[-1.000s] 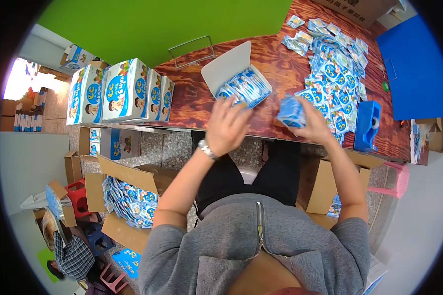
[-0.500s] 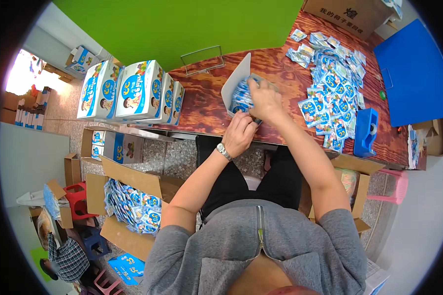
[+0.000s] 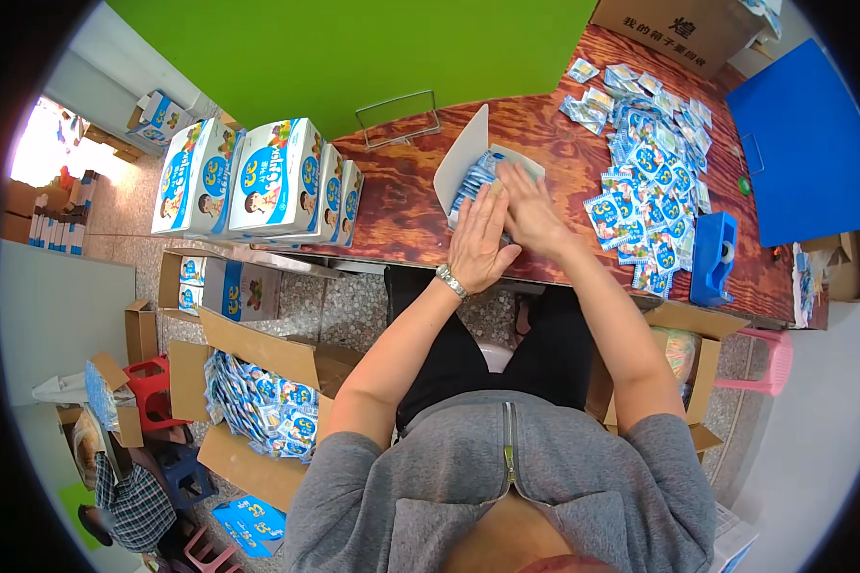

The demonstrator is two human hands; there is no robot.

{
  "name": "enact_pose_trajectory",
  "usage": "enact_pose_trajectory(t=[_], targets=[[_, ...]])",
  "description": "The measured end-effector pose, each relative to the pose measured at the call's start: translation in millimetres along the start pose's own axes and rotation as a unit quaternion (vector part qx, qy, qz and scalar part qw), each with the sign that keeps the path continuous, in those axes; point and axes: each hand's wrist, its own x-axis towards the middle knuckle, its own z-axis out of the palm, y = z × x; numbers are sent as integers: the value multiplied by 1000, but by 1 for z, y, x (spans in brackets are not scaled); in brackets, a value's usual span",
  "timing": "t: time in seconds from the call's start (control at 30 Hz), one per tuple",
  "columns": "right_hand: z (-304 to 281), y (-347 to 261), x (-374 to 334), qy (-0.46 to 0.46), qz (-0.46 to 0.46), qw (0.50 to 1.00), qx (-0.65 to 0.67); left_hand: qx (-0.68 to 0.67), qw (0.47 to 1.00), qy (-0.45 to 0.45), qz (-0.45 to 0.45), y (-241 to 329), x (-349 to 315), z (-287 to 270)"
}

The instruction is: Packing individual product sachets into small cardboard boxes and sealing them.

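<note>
A small open white box (image 3: 462,153) stands on the table in front of me, its lid flap raised. Blue-and-white sachets (image 3: 479,173) are packed inside it. My left hand (image 3: 481,239), with a watch at the wrist, lies over the box's near side, fingers stretched out straight. Beside it my right hand (image 3: 533,212) rests flat over the box's right part, its fingers extended too. The two hands touch or overlap at the fingertips, hiding the near part of the box. To the right spreads a loose pile of similar sachets (image 3: 648,191).
Closed boxes (image 3: 275,177) are stacked at the table's left. A blue tape dispenser (image 3: 713,258) and a blue panel (image 3: 801,143) stand at the right. Below the table's left edge sits a carton of sachets (image 3: 263,406). A green panel (image 3: 344,57) borders the far side; another person (image 3: 136,501) is at lower left.
My right hand has gone from curled fingers among the sachets to lying flat. My left hand has moved up from the box's near edge onto it, fingers straightened.
</note>
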Motion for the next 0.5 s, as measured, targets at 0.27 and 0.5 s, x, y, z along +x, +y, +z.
enact_pose_trajectory(t=[0.27,0.5], targets=[[-26,29,-12,74,-96,991,64,133,989,-64,-27,-12,28,6],[-17,60,17,121,44,980,149,212,973,-83,-28,-5,36,14]])
